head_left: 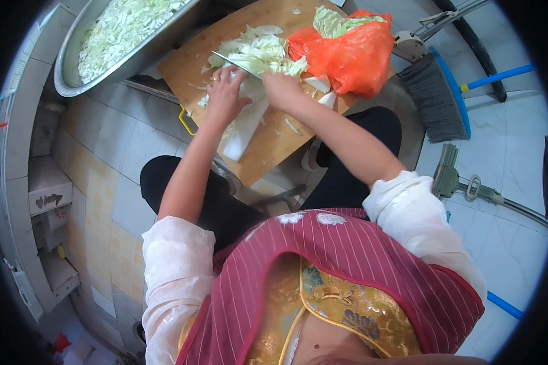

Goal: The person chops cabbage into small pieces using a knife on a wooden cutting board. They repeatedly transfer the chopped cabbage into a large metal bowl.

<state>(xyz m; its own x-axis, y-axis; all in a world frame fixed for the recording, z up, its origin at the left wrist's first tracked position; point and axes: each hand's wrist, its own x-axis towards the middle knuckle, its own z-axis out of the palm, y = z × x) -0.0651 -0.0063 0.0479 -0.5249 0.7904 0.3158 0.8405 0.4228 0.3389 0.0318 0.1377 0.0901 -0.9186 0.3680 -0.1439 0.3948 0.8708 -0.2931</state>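
A wooden cutting board [274,150] lies before me with napa cabbage on it. My right hand [283,91] is closed around the handle of a kitchen knife [235,63], whose blade points up and left. My left hand [226,93] rests with spread fingers on white cabbage leaves [244,132], just below the blade. Beyond the knife lies a heap of cut cabbage [260,50]. At the board's right, a red plastic bag [351,54] has a cabbage leaf [333,23] sticking out. Pale stem pieces [318,83] lie beside the bag.
A large metal basin [64,77] full of shredded cabbage stands at the upper left. On the right are a blue-edged broom [438,100] and a green mop head [447,171] on the tiled floor. White shelves [50,196] line the left. A yellow handle [185,121] juts from the board's left side.
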